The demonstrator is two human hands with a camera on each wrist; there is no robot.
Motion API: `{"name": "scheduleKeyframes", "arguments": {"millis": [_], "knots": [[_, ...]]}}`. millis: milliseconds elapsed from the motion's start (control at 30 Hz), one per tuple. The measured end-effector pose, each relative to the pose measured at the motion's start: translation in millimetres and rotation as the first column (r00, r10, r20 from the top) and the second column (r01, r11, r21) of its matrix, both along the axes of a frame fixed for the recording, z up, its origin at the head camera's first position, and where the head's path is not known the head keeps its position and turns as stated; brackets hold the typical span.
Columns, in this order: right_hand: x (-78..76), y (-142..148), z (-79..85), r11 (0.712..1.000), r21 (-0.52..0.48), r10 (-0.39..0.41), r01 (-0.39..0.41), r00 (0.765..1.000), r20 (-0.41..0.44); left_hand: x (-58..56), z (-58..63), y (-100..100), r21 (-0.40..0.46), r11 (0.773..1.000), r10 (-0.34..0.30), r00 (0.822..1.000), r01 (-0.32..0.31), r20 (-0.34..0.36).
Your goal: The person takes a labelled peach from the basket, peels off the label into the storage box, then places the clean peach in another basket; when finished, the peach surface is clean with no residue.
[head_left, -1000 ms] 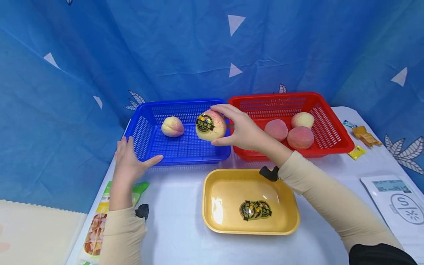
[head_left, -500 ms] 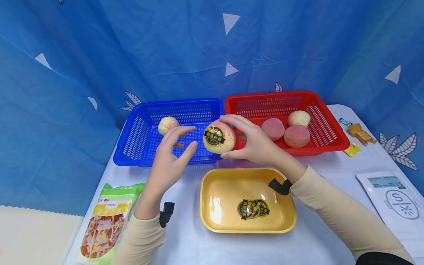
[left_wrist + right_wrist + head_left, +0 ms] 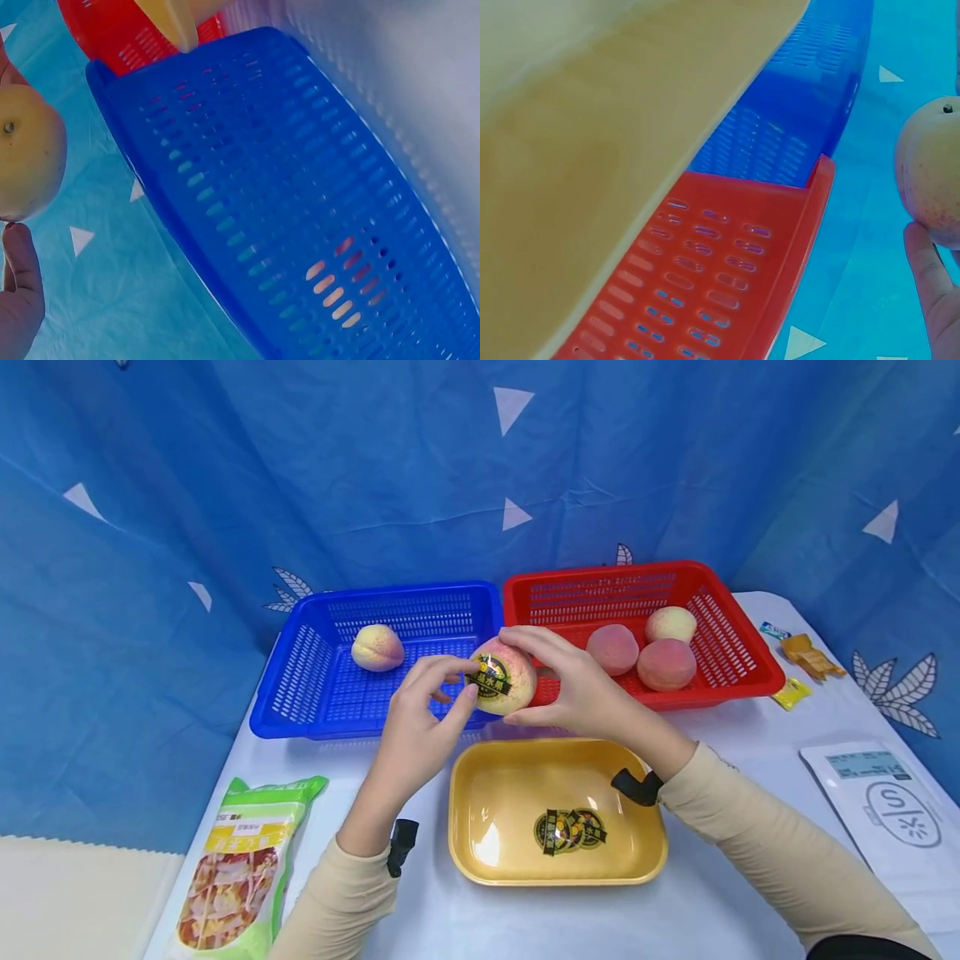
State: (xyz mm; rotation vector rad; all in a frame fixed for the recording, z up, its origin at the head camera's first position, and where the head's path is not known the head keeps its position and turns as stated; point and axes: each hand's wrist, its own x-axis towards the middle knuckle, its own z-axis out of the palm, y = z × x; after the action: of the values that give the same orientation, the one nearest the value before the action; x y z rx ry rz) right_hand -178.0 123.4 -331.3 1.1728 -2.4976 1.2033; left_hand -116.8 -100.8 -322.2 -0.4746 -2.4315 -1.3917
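In the head view a pink-and-cream peach (image 3: pixel 521 680) is raised above the inner ends of the two baskets, a round black-and-gold fruit sticker (image 3: pixel 493 678) on its side. My right hand (image 3: pixel 592 693) grips it from the right, fingers over the top and thumb below. My left hand (image 3: pixel 417 718) comes from the left; its index fingertip touches the sticker's left edge, while the thumb tip stands a little below, apart from the index. Both wrist views show the peach (image 3: pixel 28 154) at the edge, with a fingertip touching it. A gold tray (image 3: pixel 525 868) below holds several overlapping stickers (image 3: pixel 570 832).
One peach (image 3: pixel 378 647) lies in the blue basket (image 3: pixel 285 727). The red basket (image 3: pixel 738 689) contains three peaches. At left lies a green food packet (image 3: pixel 232 885); at right are small wrapped snacks (image 3: pixel 812 657) and a white scale (image 3: pixel 885 802). A blue curtain (image 3: pixel 420 468) hangs behind.
My left hand has moved right from the blue basket's left side up to the peach and its sticker. The peach, still gripped by my right hand, has come slightly right and lower.
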Motion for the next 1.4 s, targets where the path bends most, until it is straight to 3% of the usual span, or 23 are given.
{"name": "scheduleKeyframes", "arguments": {"millis": [333, 667, 1033, 1400], "knots": [[3.6, 0.8, -2.4, 0.997, 0.07, -0.009, 0.012, 0.999, -0.032, 0.1, 1.2, 1.5, 0.149, 0.989, -0.035, 0.987, 0.011, 0.159], [6.9, 1.5, -1.7, 0.997, 0.08, 0.014, -0.008, 0.998, -0.067, -0.2, 1.4, 1.3, 0.129, 0.992, -0.037, 0.973, 0.008, 0.226], [9.3, 8.5, -2.7, 0.993, 0.107, -0.037, 0.05, 0.992, -0.122, 2.4, 1.3, 11.3, 0.201, 0.98, -0.041, 0.982, 0.004, 0.182], [11.4, 17.2, -2.4, 0.989, 0.108, -0.078, 0.097, 0.983, -0.168, 14.7, 6.4, 19.5, 0.247, 0.967, -0.086, 0.99, 0.056, 0.114]]}}
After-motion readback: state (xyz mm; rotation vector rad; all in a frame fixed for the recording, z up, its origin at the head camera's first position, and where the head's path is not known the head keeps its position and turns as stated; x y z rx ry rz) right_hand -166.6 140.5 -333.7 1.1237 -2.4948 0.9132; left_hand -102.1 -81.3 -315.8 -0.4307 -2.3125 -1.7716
